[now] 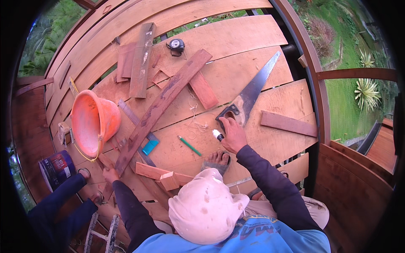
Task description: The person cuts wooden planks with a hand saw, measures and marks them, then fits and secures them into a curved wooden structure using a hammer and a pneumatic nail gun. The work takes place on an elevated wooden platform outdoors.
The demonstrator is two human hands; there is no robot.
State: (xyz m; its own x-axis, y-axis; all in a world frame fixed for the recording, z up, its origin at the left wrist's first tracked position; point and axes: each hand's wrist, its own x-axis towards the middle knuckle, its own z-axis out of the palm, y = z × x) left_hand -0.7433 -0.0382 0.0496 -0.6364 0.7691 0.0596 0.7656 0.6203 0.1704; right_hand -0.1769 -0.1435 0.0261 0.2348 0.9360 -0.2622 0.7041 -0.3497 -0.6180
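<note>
My right hand (234, 133) is at the handle of a handsaw (254, 92), fingers curled on the grip. The saw lies flat on the boards, its blade pointing away to the far right. A small white-and-black piece (218, 135) shows by that hand's thumb; I cannot make out what it is. My left hand (110, 174) is closed on a wooden piece near the close end of a long dark plank (162, 110), which slants away toward the upper middle. Between the hands lie a green pencil (189, 145) and a metal square with a turquoise handle (150, 147).
An orange bucket (110, 120) lies tipped at left, beside a dark paint pail (58, 168). Another person's trousered legs (63, 206) stand at lower left near a ladder (101, 234). Offcuts, a black round tool (176, 45) and a short board (289, 123) lie on the gapped decking.
</note>
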